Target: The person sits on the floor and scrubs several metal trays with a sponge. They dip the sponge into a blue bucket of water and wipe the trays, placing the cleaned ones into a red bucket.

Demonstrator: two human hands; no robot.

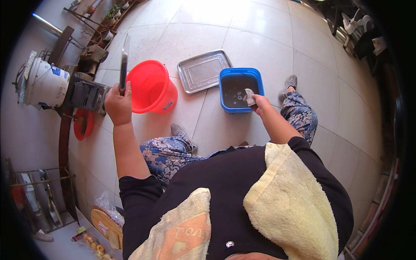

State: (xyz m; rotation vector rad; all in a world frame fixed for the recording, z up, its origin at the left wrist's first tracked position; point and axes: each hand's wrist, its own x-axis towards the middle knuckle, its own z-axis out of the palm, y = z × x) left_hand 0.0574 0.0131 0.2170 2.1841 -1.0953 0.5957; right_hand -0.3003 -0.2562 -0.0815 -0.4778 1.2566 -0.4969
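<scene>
Long steel knife (124,60), small grey wedge (249,97)

- Floor (260,43): pale glossy tiles with visible joints.
- Red bucket (151,86) stands on it, left of centre.
- Metal tray (203,71) lies flat just beside the bucket.
- Blue square tub (240,89) of dark liquid stands next to the tray.
- White bucket (45,84) stands at far left.
</scene>
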